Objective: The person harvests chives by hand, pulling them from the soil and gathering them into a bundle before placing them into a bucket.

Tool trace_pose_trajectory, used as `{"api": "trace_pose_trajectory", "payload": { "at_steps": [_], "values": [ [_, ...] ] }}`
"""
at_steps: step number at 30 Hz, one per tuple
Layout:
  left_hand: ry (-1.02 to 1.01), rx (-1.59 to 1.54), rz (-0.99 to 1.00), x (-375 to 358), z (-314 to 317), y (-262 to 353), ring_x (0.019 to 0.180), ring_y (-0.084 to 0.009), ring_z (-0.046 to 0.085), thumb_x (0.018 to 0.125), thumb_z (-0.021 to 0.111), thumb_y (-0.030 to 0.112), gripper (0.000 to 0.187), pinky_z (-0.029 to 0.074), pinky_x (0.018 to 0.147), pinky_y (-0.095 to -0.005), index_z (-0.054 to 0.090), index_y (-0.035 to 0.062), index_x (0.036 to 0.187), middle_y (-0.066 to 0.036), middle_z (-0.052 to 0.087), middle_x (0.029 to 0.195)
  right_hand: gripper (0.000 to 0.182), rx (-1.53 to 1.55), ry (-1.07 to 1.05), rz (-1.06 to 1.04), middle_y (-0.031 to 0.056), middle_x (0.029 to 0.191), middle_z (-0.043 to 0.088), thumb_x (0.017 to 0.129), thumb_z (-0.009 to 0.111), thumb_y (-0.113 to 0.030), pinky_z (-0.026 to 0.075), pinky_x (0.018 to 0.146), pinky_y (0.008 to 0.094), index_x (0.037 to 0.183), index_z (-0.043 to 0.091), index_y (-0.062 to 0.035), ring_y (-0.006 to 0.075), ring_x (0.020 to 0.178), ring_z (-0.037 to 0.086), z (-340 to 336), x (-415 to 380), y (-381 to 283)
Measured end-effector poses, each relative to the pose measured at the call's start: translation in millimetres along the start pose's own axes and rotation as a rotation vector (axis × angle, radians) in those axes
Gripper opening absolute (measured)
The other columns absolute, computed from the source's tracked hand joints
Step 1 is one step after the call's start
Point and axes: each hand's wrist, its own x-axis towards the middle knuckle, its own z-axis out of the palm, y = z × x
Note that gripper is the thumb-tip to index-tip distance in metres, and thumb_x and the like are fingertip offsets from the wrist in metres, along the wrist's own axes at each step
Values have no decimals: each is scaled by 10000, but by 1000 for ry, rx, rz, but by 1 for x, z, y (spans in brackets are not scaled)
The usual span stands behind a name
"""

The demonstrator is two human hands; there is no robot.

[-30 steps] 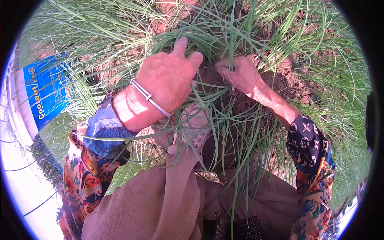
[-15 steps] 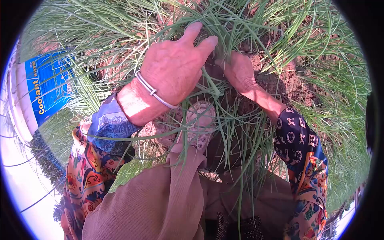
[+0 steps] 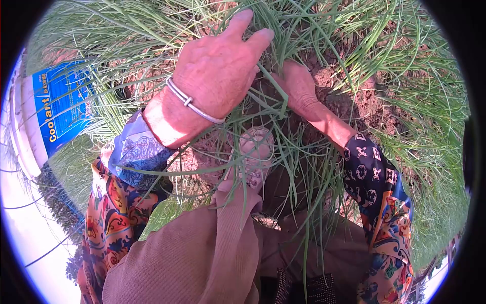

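My left hand [image 3: 220,68], with a pale bangle [image 3: 188,101] at the wrist, reaches into long thin green onion leaves [image 3: 276,28]. Its thumb and index finger point forward, apart; the other fingers curl under, with leaves coming out below the palm. Close by on the right, my right hand [image 3: 296,86] is low among the stalks, its fingers curled around them and mostly hidden by leaves. Loose long leaves [image 3: 291,169] hang between my arms, over a light shoe [image 3: 255,144].
At the left stands a white bucket [image 3: 30,144] with a blue "Coolant" label [image 3: 63,109]. Reddish-brown soil [image 3: 372,104] shows between the plants on the right. Dense green onion plants [image 3: 435,147] surround me. My brown trousers [image 3: 177,258] fill the bottom.
Both hands have shifted slightly upward and left in view. The leaf below my left palm now lies more bent. The fingers keep about the same shape.
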Motion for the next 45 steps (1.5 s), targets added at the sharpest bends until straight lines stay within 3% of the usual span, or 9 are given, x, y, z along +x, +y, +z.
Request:
{"api": "trace_pose_trajectory", "payload": {
  "at_steps": [6, 14, 20, 23, 28, 34, 36, 42, 45],
  "values": [
    [-151, 124, -29, 5, -5, 3, 752, -344, 641, 780, 632, 104, 483, 536, 658, -408, 511, 167, 1242, -171, 506, 1257, 269, 524, -124, 131, 116, 809, 655, 879, 602, -271, 483, 704, 359, 950, 645, -16, 233, 725, 613, -4, 3, 21],
    [-282, -753, -274, 4, -47, -7, 949, -203, 618, 839, 682, 264, 543, 502, 799, -329, 485, 56, 1300, -138, 581, 1187, 313, 727, 86, -64, 1, 692, 587, 927, 559, -328, 420, 522, 225, 986, 632, -29, 56, 596, 517, -102, -2, -54],
    [91, -1426, -543, -19, -33, 22, 1121, -302, 540, 901, 535, 461, 656, 417, 972, -387, 408, -19, 1330, -196, 509, 1281, 268, -190, -85, -450, 164, 760, 606, 810, 616, -195, 510, 583, 384, 951, 505, 4, 339, 680, 617, -59, -42, -131],
    [196, -1500, -632, -47, -40, -1, 1056, -300, 558, 991, 379, 362, 422, 444, 913, -390, 503, 4, 1176, -176, 542, 1217, 318, 31, -179, -641, 124, 795, 621, 833, 619, -216, 507, 544, 354, 1033, 521, 11, 248, 652, 629, -52, -60, -131],
    [436, -1656, -477, -113, -110, -74, 468, -79, 459, 1015, 359, 270, 312, 402, 441, -211, 526, 8, 1049, -64, 576, 809, 327, 409, 31, -288, 45, 754, 625, 861, 573, -210, 431, 464, 215, 1117, 580, -6, 46, 534, 527, -115, -37, -89],
    [712, -1787, -900, -258, -86, -164, 459, -69, 339, 979, 443, 241, 276, 289, 427, -231, 535, 0, 1077, -56, 543, 777, 258, 68, -711, 213, 103, 673, 641, 845, 489, -158, 450, 433, 272, 883, 635, 51, 154, 491, 594, -103, -19, -37],
    [764, -1861, -1063, -282, -56, -173, 524, -94, 411, 956, 484, 238, 269, 344, 491, -249, 548, 0, 1065, -59, 565, 800, 255, -148, -468, 269, 133, 703, 645, 836, 558, -190, 501, 556, 331, 853, 625, 56, 208, 598, 644, -68, -17, -7],
    [460, -661, -1545, -282, -40, -153, 1064, -272, 554, 880, 627, 238, 552, 425, 951, -369, 416, -22, 1318, -157, 532, 1210, 323, 43, 102, 33, 190, 815, 645, 778, 691, -266, 500, 733, 434, 956, 635, -3, 331, 803, 637, -11, -4, 37],
    [526, -253, -1226, -326, -32, -179, 1035, -239, 562, 864, 664, 258, 550, 451, 895, -330, 441, -24, 1280, -149, 533, 1194, 337, 162, 230, -15, 168, 809, 643, 726, 742, -277, 491, 707, 419, 937, 639, -35, 355, 790, 617, 5, -4, 30]
  ]
}}
